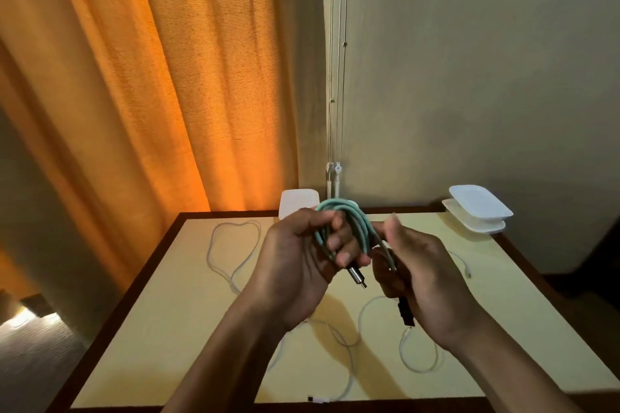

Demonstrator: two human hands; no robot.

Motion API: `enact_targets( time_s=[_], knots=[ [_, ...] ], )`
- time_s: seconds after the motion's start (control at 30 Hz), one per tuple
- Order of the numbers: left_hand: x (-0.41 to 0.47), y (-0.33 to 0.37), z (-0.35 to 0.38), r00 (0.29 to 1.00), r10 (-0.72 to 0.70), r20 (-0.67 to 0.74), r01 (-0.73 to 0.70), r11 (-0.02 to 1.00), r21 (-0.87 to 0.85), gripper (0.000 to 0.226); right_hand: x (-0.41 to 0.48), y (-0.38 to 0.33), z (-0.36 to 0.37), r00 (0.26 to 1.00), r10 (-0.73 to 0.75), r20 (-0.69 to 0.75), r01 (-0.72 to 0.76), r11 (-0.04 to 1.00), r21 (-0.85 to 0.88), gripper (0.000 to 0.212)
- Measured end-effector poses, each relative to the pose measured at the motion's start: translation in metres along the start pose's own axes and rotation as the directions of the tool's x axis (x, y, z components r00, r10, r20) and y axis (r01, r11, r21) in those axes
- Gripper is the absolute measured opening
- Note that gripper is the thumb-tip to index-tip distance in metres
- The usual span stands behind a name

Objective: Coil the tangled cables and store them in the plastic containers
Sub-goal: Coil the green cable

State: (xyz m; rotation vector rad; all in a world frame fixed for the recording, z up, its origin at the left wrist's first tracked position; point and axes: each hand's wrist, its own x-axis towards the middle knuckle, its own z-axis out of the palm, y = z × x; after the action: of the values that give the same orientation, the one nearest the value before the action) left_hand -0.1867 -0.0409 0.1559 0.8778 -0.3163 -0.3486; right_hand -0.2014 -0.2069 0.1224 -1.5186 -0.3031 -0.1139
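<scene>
A teal cable (355, 219) is gathered into loops above the table, and my left hand (295, 265) is closed around the bundle. Its silver plug (357, 276) sticks out below my left fingers. My right hand (422, 273) grips the cable's other end, with a dark plug (405, 312) hanging under the palm. White cables (235, 256) lie loose and tangled on the cream table top (161, 329), partly hidden by my arms. Two white plastic containers (478, 208) are stacked at the far right corner. A third white container (297, 203) stands at the far edge, behind the teal loops.
The table has a dark wooden rim (110, 322). An orange curtain (167, 94) hangs behind the table on the left, and blind cords (335, 144) hang against the wall beside it. Floor shows at the lower left.
</scene>
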Motion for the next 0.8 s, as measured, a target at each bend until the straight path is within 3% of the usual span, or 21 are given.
enact_targets(
  time_s=[0.13,0.33,0.43,0.5,0.63,0.73,0.8],
  knots=[
    [0.003,-0.006,-0.008,0.994,-0.1,0.053,0.097,0.994,0.058,0.02,-0.004,0.004,0.005,0.993,-0.068,-0.095,0.059,0.994,-0.09,0.018],
    [0.006,-0.008,-0.031,0.971,-0.148,0.187,0.119,0.98,0.157,0.022,-0.006,0.009,0.006,0.997,-0.055,-0.049,0.054,0.998,-0.027,0.021],
    [0.005,-0.015,-0.032,0.994,-0.026,0.109,-0.001,0.97,0.241,0.044,-0.001,0.014,0.006,0.997,-0.079,-0.015,0.078,0.995,-0.066,0.02],
    [0.004,-0.026,-0.029,0.991,0.13,-0.044,-0.105,0.925,0.365,0.056,0.004,0.02,0.008,0.995,-0.098,0.008,0.099,0.987,-0.128,0.019],
    [0.001,-0.047,-0.033,0.874,0.415,-0.253,-0.219,0.801,0.557,0.061,0.015,0.041,0.015,0.994,-0.096,0.061,0.107,0.968,-0.227,0.021],
    [-0.003,-0.066,-0.052,0.807,0.503,-0.31,-0.187,0.715,0.673,0.068,0.024,0.063,0.018,0.988,-0.077,0.131,0.115,0.944,-0.309,0.021],
    [-0.004,-0.078,-0.064,0.803,0.497,-0.33,-0.148,0.701,0.697,0.074,0.029,0.077,0.02,0.985,-0.074,0.154,0.126,0.924,-0.361,0.02]
  ],
)
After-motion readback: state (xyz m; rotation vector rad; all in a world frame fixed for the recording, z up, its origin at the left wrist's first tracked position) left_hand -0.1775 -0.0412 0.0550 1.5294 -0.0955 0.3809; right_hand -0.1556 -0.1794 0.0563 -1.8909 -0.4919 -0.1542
